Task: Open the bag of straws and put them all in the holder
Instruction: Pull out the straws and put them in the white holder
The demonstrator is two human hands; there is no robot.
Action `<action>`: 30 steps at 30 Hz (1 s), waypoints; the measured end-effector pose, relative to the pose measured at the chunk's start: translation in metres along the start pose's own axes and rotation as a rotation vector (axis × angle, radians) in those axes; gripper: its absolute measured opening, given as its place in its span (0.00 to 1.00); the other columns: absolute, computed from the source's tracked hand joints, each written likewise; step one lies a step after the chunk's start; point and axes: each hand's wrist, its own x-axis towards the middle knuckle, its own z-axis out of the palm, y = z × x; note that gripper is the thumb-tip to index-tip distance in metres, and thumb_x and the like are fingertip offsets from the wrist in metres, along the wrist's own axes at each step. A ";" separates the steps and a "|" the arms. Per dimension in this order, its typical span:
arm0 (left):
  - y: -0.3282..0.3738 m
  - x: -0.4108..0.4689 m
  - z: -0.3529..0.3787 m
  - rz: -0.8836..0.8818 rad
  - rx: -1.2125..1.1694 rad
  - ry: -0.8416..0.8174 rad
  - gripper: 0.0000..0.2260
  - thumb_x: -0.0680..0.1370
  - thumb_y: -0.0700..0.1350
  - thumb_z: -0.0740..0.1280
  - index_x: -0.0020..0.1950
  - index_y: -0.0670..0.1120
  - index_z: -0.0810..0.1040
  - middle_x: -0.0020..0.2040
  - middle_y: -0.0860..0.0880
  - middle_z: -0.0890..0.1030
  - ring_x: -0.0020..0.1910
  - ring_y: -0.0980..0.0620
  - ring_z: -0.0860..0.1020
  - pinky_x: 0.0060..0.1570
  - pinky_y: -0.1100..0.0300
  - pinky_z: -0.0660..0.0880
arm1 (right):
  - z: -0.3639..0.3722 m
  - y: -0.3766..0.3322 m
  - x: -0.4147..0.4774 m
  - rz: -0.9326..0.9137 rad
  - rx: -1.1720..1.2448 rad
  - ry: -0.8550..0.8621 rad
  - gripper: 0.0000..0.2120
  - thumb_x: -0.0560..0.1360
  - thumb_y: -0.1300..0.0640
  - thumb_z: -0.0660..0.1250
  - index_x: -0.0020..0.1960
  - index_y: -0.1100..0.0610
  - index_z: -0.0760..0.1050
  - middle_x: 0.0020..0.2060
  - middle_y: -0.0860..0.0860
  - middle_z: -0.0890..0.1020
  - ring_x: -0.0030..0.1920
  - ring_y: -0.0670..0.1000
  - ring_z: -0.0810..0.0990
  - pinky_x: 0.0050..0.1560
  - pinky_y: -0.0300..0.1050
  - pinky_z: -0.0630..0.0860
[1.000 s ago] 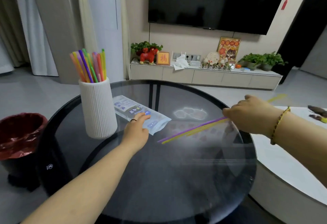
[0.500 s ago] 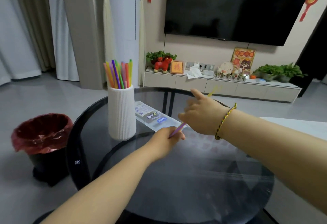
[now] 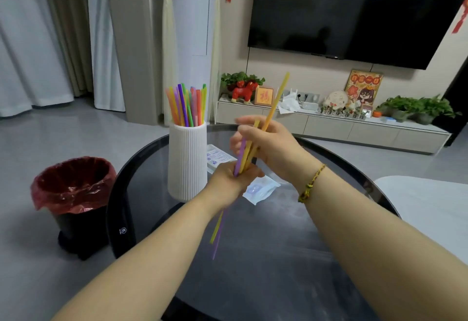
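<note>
Frame centre: straws steep, tops up-right.
Grip: left hand & right hand both clamp straws.
Holder: just left, nearer left hand.

Both bare forearms reach forward and meet above the middle of the scene. The left hand is closed in a fist, knuckles up, clamped around the lower part of a few thin straws. The right hand, a beaded yellow cord bracelet on its wrist, sits just above and beyond it, its fingers curled loosely around the upper part.
</note>
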 end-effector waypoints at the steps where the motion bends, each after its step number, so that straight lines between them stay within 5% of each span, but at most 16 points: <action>1: -0.002 0.000 -0.002 -0.002 -0.002 0.005 0.15 0.76 0.43 0.61 0.30 0.53 0.75 0.15 0.58 0.70 0.17 0.61 0.67 0.21 0.74 0.63 | 0.005 0.001 0.002 -0.005 -0.005 -0.041 0.04 0.76 0.61 0.62 0.44 0.56 0.75 0.25 0.48 0.80 0.28 0.47 0.80 0.35 0.40 0.80; 4: -0.008 -0.001 -0.007 -0.029 0.005 0.023 0.14 0.76 0.44 0.61 0.30 0.53 0.75 0.16 0.58 0.71 0.18 0.61 0.67 0.21 0.75 0.63 | 0.015 0.013 0.009 0.006 0.015 -0.107 0.08 0.76 0.57 0.61 0.40 0.55 0.75 0.19 0.46 0.75 0.22 0.45 0.76 0.27 0.36 0.77; 8: -0.017 -0.003 -0.011 -0.078 0.010 0.011 0.17 0.75 0.47 0.63 0.26 0.48 0.65 0.21 0.51 0.63 0.23 0.54 0.60 0.27 0.63 0.60 | 0.024 0.028 0.013 0.042 0.000 -0.083 0.12 0.76 0.62 0.62 0.34 0.55 0.72 0.15 0.43 0.67 0.17 0.44 0.65 0.22 0.34 0.69; 11: -0.020 -0.001 -0.012 -0.029 -0.018 0.001 0.14 0.75 0.45 0.64 0.30 0.48 0.68 0.21 0.53 0.66 0.21 0.57 0.63 0.25 0.67 0.63 | 0.029 0.021 0.021 0.010 0.029 -0.029 0.13 0.76 0.63 0.60 0.34 0.55 0.70 0.14 0.44 0.65 0.16 0.43 0.61 0.19 0.31 0.63; 14: -0.019 0.003 -0.017 0.020 -0.022 -0.020 0.11 0.75 0.40 0.64 0.33 0.50 0.73 0.18 0.56 0.71 0.20 0.62 0.70 0.24 0.75 0.67 | 0.030 0.008 0.029 -0.052 -0.027 -0.010 0.12 0.76 0.63 0.60 0.34 0.55 0.70 0.13 0.45 0.66 0.15 0.42 0.62 0.18 0.32 0.64; 21: -0.042 -0.005 -0.018 -0.088 -0.079 -0.043 0.11 0.74 0.36 0.64 0.34 0.48 0.75 0.27 0.52 0.76 0.22 0.64 0.75 0.29 0.75 0.73 | 0.032 0.034 0.025 -0.009 -0.158 -0.080 0.05 0.73 0.61 0.66 0.41 0.52 0.74 0.19 0.45 0.78 0.22 0.42 0.76 0.27 0.33 0.76; 30: -0.051 -0.006 -0.018 -0.203 0.032 -0.071 0.13 0.75 0.43 0.62 0.30 0.52 0.76 0.15 0.56 0.70 0.17 0.60 0.67 0.21 0.73 0.68 | 0.038 0.048 0.021 0.041 -0.120 -0.038 0.13 0.77 0.63 0.57 0.38 0.55 0.74 0.17 0.45 0.70 0.18 0.43 0.68 0.23 0.34 0.72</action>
